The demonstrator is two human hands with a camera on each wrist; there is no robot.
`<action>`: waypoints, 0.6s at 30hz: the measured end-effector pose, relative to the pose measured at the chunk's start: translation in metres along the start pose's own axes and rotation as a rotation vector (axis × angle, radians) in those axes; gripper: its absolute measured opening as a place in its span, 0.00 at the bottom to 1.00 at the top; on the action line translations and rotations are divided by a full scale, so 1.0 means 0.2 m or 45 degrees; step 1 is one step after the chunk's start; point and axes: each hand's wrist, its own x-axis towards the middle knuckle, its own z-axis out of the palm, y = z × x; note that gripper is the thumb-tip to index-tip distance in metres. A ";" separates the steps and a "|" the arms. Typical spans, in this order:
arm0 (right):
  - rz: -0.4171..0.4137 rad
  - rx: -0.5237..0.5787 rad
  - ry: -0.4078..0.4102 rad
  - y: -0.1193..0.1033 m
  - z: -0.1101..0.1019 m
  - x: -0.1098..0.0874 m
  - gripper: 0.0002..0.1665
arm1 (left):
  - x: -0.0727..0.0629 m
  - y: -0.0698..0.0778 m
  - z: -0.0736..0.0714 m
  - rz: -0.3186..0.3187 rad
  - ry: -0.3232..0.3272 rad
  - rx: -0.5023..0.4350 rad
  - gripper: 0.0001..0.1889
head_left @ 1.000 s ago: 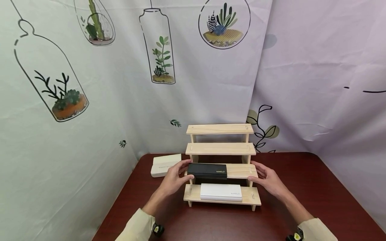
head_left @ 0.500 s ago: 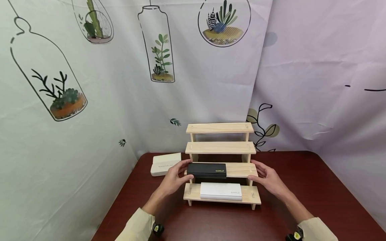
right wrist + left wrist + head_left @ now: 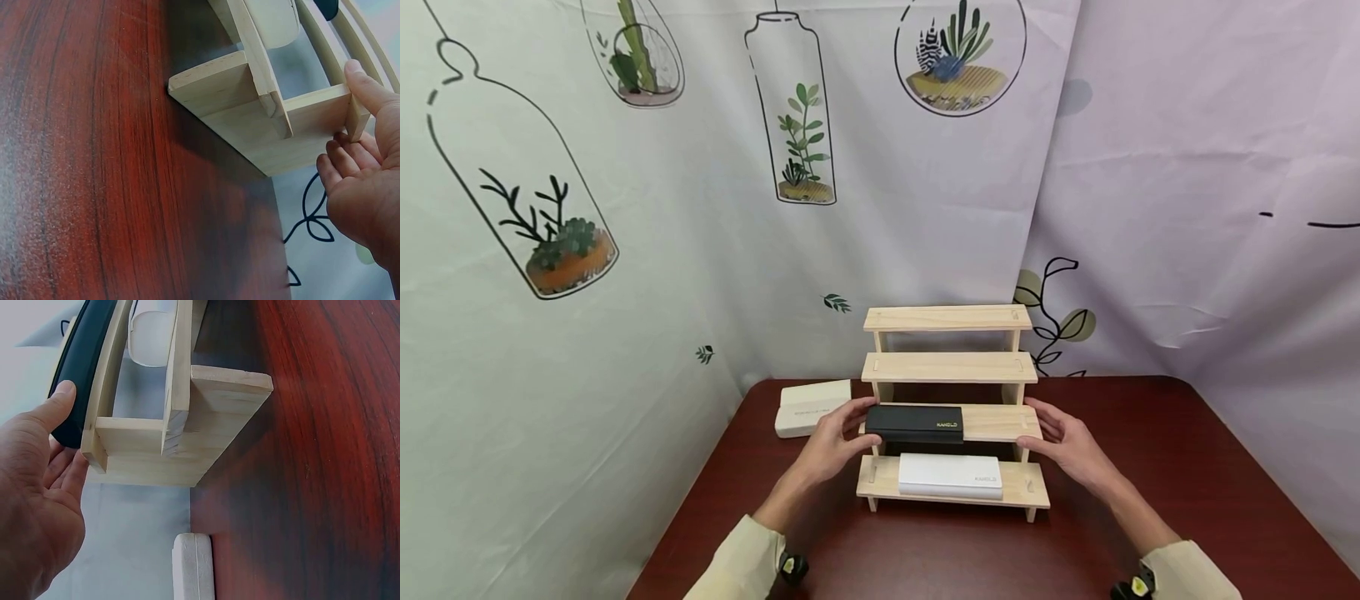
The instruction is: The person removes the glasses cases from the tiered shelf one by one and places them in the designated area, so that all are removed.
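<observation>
A four-step wooden display stand (image 3: 951, 367) stands on the table, with a black glasses case (image 3: 913, 424) at the left of its second step from the bottom. On the lowest step lies a white glasses case (image 3: 950, 475). My left hand (image 3: 833, 442) grips the left end of the second step; its thumb (image 3: 61, 403) lies against the black case and its fingers curl around the step's end. At the opposite end, my right hand (image 3: 1070, 450) holds the same step, thumb (image 3: 362, 81) on the front edge and curled fingers behind, partly hidden by the wood.
A cream-coloured case (image 3: 812, 408) rests on the dark red table (image 3: 947, 554) behind my left hand. A printed fabric backdrop (image 3: 880, 233) hangs right behind the table. The upper two steps rise above both hands.
</observation>
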 end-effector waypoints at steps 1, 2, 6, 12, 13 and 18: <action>0.001 -0.003 -0.001 0.00 0.00 0.00 0.49 | 0.00 0.00 0.00 0.002 0.003 -0.004 0.35; 0.002 -0.006 -0.001 0.00 0.00 0.00 0.49 | 0.00 0.00 0.00 0.005 0.006 -0.008 0.35; 0.003 -0.012 -0.003 0.00 0.00 0.00 0.49 | -0.01 0.00 -0.01 0.022 0.019 -0.019 0.34; -0.004 -0.015 -0.004 -0.01 0.00 0.00 0.48 | -0.02 0.01 -0.05 0.050 0.042 -0.042 0.33; -0.005 -0.017 -0.004 -0.01 0.00 0.00 0.48 | -0.03 0.01 -0.05 0.051 0.047 -0.046 0.33; -0.003 -0.019 -0.004 -0.01 0.00 0.00 0.49 | -0.05 0.01 -0.09 0.016 0.070 -0.063 0.34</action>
